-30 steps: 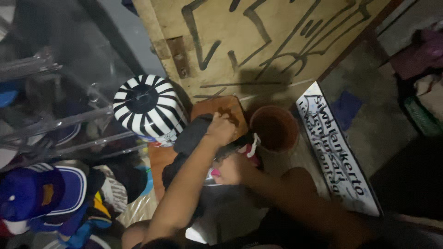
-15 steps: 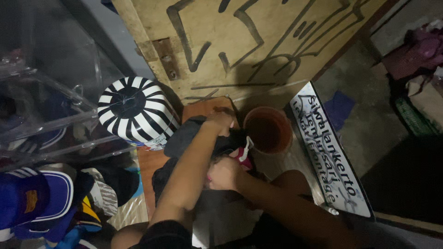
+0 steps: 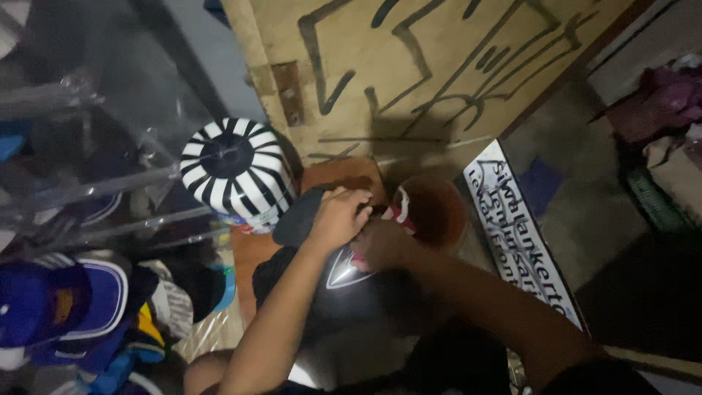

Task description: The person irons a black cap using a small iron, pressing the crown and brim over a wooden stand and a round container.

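My left hand [image 3: 338,216] is closed on a dark cloth item [image 3: 298,219] that lies over a wooden stool top [image 3: 248,252]. My right hand [image 3: 380,245] is closed around a small red and white object [image 3: 398,216] right beside the left hand; what it is cannot be made out. Both hands touch each other above a dark rounded thing with a shiny silver patch [image 3: 344,274]. A brown round pot [image 3: 437,212] stands just right of the hands.
A black and white striped round container [image 3: 235,172] stands left of the hands. Clear shelves [image 3: 88,183] with blue caps [image 3: 66,307] fill the left side. A wooden board with black painted lines [image 3: 409,66] leans behind. A white lettered sign [image 3: 523,234] lies at the right.
My hands have drawn closer together near the pot's rim. The view has shifted slightly, with the striped container now more to the right.
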